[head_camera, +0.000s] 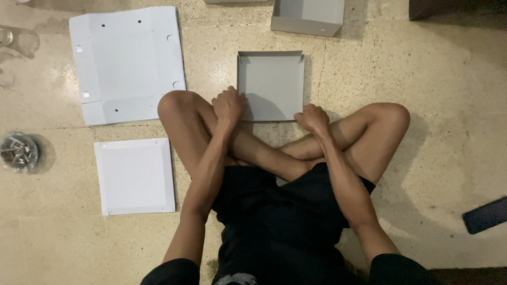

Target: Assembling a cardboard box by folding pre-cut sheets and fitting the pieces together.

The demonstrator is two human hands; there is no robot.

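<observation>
I sit cross-legged on the floor. A grey cardboard box tray (270, 79) with folded-up walls lies just in front of my shins. My left hand (228, 104) grips its near left corner with fingers curled on the edge. My right hand (312, 117) pinches the near right corner. The tray's near wall is partly hidden behind my hands and legs.
A large flat unfolded cardboard sheet (127, 63) lies far left. A smaller flat white sheet (134, 177) lies near left. Another folded grey box (308, 17) sits at the top. A round glass container (18, 152) stands at the left edge, and a dark object (485, 214) at the right.
</observation>
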